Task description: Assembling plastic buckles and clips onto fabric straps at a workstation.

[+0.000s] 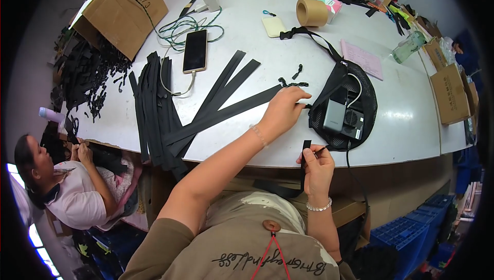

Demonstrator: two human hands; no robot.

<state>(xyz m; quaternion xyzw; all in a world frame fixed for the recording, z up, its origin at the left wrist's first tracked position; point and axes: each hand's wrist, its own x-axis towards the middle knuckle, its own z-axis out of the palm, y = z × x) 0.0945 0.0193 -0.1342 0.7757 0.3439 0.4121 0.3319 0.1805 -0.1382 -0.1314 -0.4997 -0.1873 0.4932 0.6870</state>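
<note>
My right hand is closed on a black strap at the table's front edge. The strap's short end stands up above my fingers, and its tail loops down to the left over my lap. A thin dark end also shows by the fingertips. Farther forward, my left hand bends over the table with thumb and fingers drawn together. At its thumb tip a small black piece shows, mostly hidden by the hand. Just beyond lie several small black pieces. Long flat black strips fan out on the left.
A black mesh pouch holding a grey device and cable lies right of my hands. A phone on a cable, a cardboard box, a tape roll and a glass bottle surround the work. A co-worker sits left.
</note>
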